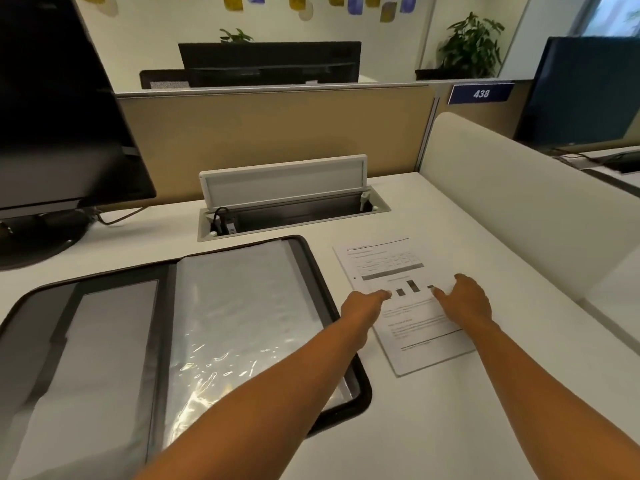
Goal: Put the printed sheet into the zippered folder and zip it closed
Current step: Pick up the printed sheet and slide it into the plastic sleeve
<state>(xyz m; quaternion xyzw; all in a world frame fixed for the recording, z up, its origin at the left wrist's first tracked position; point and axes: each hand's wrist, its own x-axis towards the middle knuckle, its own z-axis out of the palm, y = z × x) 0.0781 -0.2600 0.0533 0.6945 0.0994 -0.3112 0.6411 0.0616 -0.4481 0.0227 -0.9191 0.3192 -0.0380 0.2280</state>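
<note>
The printed sheet [398, 299] lies flat on the white desk [450, 427], just right of the zippered folder [194, 341], which is spread open. Both hands rest on the sheet, grasping nothing: the left hand [363, 303] at its left edge, the right hand [464, 299] flat with fingers spread near its middle.

Black-edged folder [332, 296], white printed sheet [388, 258]
</note>
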